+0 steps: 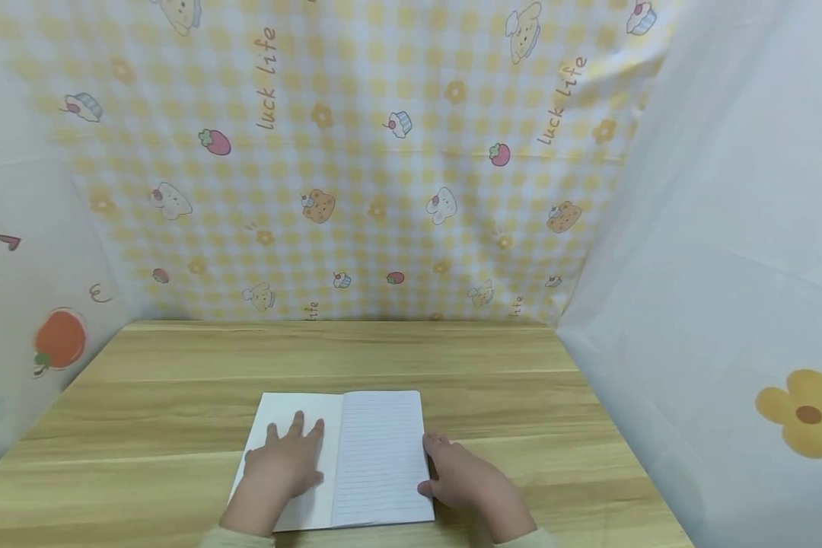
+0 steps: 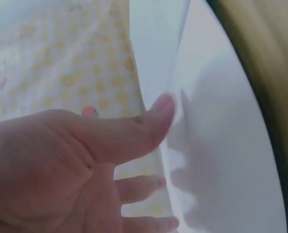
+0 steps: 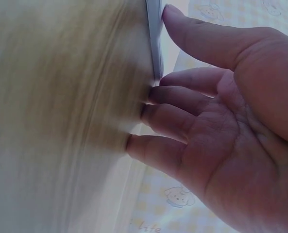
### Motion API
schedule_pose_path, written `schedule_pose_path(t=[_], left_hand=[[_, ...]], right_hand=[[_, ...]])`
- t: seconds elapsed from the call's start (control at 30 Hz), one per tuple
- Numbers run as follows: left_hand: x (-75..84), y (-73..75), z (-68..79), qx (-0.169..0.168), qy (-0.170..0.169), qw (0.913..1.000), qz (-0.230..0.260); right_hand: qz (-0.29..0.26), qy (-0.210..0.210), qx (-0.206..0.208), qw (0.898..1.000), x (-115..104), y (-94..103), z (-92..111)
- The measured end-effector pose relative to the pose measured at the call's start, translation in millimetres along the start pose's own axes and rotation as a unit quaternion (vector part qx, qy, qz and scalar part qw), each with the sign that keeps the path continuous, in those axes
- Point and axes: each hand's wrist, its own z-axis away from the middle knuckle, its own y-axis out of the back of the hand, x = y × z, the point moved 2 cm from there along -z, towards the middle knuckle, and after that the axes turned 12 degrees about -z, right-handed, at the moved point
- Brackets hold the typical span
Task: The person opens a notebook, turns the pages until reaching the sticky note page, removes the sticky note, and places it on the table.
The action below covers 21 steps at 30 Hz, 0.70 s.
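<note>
An opened notebook [image 1: 383, 457] lies flat on the table, its left page blank and white, its right page ruled with lines. Over the left page my left hand [image 1: 284, 464] rests with fingers spread; the left wrist view shows its thumb and fingertips at the white page [image 2: 226, 121]. At the notebook's right edge is my right hand [image 1: 462, 476]. In the right wrist view its thumb touches the notebook's edge [image 3: 156, 43], while several fingertips rest on the wood just beside it, fingers extended. Nothing is gripped by either hand.
The wooden table [image 1: 520, 396] runs back to a yellow checked cloth [image 1: 356, 175] with cartoon prints. A white cloth wall [image 1: 712, 251] stands on the right, and another [image 1: 41, 228] on the left.
</note>
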Motion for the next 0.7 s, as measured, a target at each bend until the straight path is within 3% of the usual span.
schedule_pose_path(t=[0.1,0.33,0.7], left_hand=[[-4.6,-3.0,-4.7,-0.022,-0.019,0.9995,0.009],[-5.0,1.5,-10.4,-0.024,-0.055,0.9979,0.022],[-5.0,0.2,-14.6,-0.039,-0.051,0.9973,0.037]], right_hand=[[-0.002,-0.001,0.004,1.000,1,1.8,1],[-0.001,0.001,0.008,1.000,1,7.9,0],[-0.007,0.000,0.009,1.000,1,9.5,0]])
